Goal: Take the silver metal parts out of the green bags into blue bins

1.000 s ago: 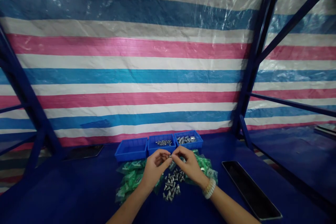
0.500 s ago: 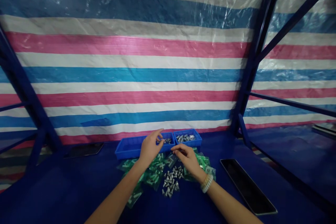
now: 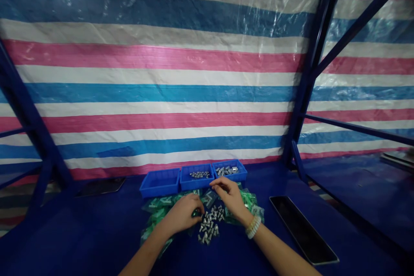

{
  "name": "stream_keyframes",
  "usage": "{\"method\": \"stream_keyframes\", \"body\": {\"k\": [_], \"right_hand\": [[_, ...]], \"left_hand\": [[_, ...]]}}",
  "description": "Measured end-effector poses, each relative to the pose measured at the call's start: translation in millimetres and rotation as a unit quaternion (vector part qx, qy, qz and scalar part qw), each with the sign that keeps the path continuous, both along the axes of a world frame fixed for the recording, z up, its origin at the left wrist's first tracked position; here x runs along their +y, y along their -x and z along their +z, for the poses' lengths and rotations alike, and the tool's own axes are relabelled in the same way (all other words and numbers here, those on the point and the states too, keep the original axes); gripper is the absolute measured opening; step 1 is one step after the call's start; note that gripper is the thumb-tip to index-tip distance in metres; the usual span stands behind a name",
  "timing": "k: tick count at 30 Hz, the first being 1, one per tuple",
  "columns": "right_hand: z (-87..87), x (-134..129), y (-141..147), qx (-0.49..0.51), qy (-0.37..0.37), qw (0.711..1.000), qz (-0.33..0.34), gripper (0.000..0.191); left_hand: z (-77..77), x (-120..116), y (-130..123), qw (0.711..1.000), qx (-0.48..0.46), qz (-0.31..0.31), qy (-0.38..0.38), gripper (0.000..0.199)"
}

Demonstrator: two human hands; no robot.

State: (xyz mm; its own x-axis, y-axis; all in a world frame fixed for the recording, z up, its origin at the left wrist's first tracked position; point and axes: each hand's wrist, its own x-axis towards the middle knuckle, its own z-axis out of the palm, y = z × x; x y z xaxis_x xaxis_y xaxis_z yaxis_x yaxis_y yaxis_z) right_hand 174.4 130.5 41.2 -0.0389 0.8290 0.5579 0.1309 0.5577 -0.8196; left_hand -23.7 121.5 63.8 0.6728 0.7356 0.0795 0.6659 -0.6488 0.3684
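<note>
In the head view, the left hand (image 3: 183, 214) is found low over the scattered goods, with its fingers curled closed and pointing toward the right. A small green-tinted item (image 3: 196, 213) is seen at the fingertips, but whether it is gripped cannot be determined. The right hand (image 3: 229, 200) is positioned farther away, with the thumb and forefinger brought together just short of the near edge of the middle tray. Anything held between them is too small to be confirmed. A beaded bracelet (image 3: 253, 227) is worn on the right wrist.

A loose pile of metal bolts (image 3: 208, 224) is located between the hands on the blue surface (image 3: 80, 233). Green plastic packets (image 3: 158, 211) are spread around it to the left, far and right, some lying beneath the hands. Three blue trays (image 3: 194, 177) stand side by side beyond them. Small metal parts (image 3: 199, 174) are held in the middle tray, and a larger quantity (image 3: 227, 170) in the right tray.

A black rectangular panel (image 3: 302, 228) lies to the right. A striped tarpaulin (image 3: 155, 95) hangs behind a blue steel frame (image 3: 310, 82).
</note>
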Motion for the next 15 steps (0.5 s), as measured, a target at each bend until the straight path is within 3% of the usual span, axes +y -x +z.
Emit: {"method": "stream_keyframes", "body": {"k": [4,7,11,15], "right_hand": [[0.2,0,0,0.0,0.002,1.0,0.002,0.015],[4.0,-3,2,-0.011,-0.004,1.0,0.012,0.014],[13.2,-13,5,-0.037,-0.021,0.997,0.071,0.014],[20.0,-22,8,-0.023,-0.034,0.994,0.104,0.017]], "left_hand": [[2.2,-1,0,0.999,-0.035,0.001,0.017,0.017],[7.3,-2,-2,0.988,-0.146,0.032,0.044,0.014],[6.9,0,-5,0.921,-0.35,0.067,0.158,0.022],[-2.1,2,-8,0.841,-0.477,0.103,0.234,0.028]]}}
